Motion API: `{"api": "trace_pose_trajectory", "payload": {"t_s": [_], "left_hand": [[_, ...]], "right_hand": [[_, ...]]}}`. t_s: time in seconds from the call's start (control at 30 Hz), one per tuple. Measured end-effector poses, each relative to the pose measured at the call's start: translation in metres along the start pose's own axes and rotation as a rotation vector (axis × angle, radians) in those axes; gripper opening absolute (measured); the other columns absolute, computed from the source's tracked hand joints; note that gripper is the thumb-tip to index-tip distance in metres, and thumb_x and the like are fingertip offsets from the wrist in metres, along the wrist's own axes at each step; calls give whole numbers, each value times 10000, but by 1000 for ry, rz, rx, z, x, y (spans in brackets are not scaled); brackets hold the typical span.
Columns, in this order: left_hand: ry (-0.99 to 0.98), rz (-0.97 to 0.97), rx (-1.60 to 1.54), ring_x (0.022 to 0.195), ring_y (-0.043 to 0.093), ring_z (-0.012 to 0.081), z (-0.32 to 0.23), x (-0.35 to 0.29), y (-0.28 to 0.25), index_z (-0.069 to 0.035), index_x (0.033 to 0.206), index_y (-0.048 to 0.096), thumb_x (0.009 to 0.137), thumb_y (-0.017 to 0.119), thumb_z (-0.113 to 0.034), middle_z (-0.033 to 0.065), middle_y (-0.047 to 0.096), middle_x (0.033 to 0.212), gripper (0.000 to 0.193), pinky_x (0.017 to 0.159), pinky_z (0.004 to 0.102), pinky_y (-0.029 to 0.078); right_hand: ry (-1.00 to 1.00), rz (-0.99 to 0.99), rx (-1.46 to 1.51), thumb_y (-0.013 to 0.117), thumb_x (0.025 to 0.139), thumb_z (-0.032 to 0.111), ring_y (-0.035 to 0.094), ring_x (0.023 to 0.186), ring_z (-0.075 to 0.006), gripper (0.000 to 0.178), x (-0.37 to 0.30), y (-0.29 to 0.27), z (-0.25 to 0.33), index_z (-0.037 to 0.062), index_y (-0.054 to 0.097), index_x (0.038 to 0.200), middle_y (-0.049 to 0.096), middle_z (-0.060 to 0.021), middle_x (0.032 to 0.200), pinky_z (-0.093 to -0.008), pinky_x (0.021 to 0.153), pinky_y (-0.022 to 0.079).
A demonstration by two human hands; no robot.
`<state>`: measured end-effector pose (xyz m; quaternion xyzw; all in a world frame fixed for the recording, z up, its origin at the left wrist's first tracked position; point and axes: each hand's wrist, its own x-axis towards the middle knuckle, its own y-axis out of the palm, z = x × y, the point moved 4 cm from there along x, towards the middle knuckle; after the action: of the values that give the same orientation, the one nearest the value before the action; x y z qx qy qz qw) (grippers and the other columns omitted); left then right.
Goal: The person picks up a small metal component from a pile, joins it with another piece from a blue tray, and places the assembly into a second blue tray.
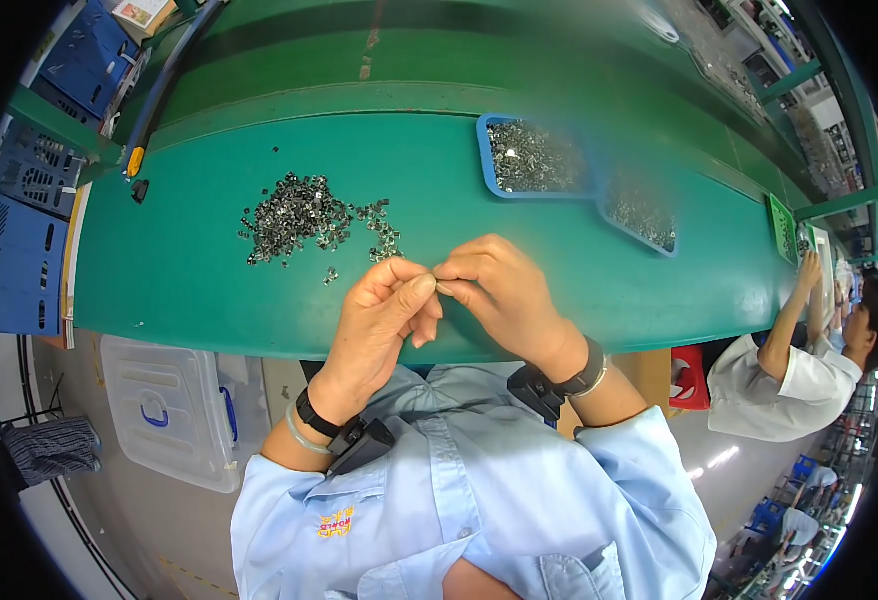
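My left hand and my right hand meet fingertip to fingertip above the near part of the green worktable. Both pinch at the same spot, and whatever lies between the fingertips is too small and covered to name. Just beyond my left hand is a small cluster of tiny metal parts. It trails off a larger heap of dark, shiny small parts to the left. A few loose pieces lie nearer to me.
Two blue trays, one behind and one nearer, hold many small metal parts at the right. Blue crates stand at the far left. A clear lidded bin sits on the floor. Another person works at the right.
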<state>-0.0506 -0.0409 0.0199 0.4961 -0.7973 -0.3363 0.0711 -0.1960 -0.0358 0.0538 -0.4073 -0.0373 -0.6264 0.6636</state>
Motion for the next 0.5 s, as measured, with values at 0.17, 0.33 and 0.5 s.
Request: {"api": "trace_pose_trajectory", "payload": {"t_s": [0.17,0.33,0.5], "left_hand": [[7,17,-60,554,526,123,-11,-6,9,-46,922,529,941,527,-185,63,595,737,140,475,234,400],[24,121,-217,546,518,133,-1,-5,7,-52,918,521,940,529,-202,77,596,745,151,464,247,389],[20,163,-306,533,508,138,0,-4,8,-62,899,510,927,551,-204,78,587,720,150,451,257,378]], "right_hand": [[25,-29,117,702,748,57,590,761,-203,160,1,-2,3,76,620,884,621,-47,843,-304,645,477],[82,-30,193,702,749,56,592,760,-200,161,2,0,8,75,618,886,621,-49,841,-300,648,477],[85,-14,209,699,751,54,598,750,-194,138,5,-1,13,75,632,870,628,-47,828,-296,639,479]]}}
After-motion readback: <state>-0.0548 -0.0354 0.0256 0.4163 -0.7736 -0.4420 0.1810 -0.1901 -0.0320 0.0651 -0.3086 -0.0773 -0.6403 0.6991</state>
